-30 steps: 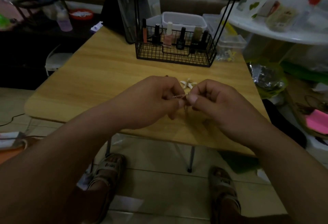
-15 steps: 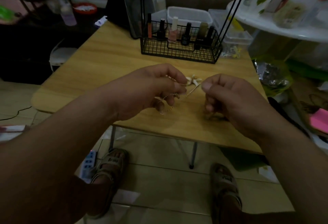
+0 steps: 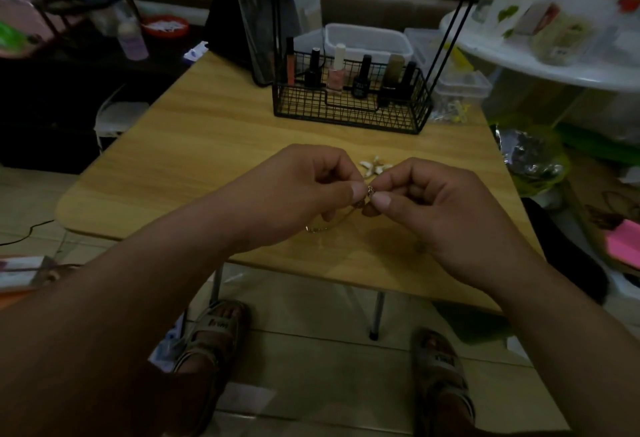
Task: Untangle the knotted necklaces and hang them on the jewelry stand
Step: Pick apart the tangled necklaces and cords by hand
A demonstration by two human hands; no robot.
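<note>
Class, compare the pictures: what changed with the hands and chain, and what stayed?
The left hand and right hand drew apart, stretching the chain, then closed in again; both pinch it throughout. The shells and basket stayed put.

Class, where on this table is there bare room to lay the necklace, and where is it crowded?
Bare: the left of the table, beside the basket; the strip between basket and shells. Crowded: the back, with basket and boxes; the middle, where left hand and right hand pinch the necklace.
</note>
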